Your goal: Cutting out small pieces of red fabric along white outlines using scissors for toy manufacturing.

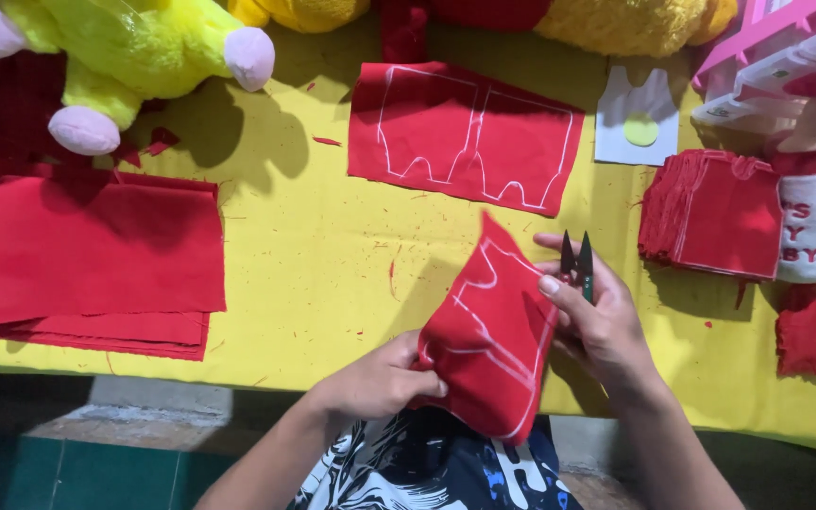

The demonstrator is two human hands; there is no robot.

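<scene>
Starting at the counter's left edge, a folded stack of red cloth (87, 255) lies flat on the yellow counter (314, 274), with a yellow-green plush toy (115, 57) above it at the far left corner. Moving in, the left hand (380, 382) sits at the near edge, fingers closed in a pinch on the lower left side of the red fabric piece (488, 331). That piece is lifted off the counter, held up between the two hands, its chalk outline facing the camera. Its long axis runs from the near edge up and away, tilting slightly left at the top point.

The right hand (597, 316) is just beside the piece's right edge, touching it, thumb on the cloth. It also grips small snips (578, 264), the two dark blades pointing away toward the far edge and standing a little apart. So the cloth lies directly left of the blades, and the right hand is the one nearer the chalk line on that side.

Beyond the hands, toward the far edge, a flat red panel with white chalk outlines (465, 132) lies spread. Further right, a white paper template (637, 118), then a thick pile of cut red pieces (710, 212) near the right edge, with a plush bottle toy (814, 208) just beside it and pink trays (776, 57) in the far right corner.
</scene>
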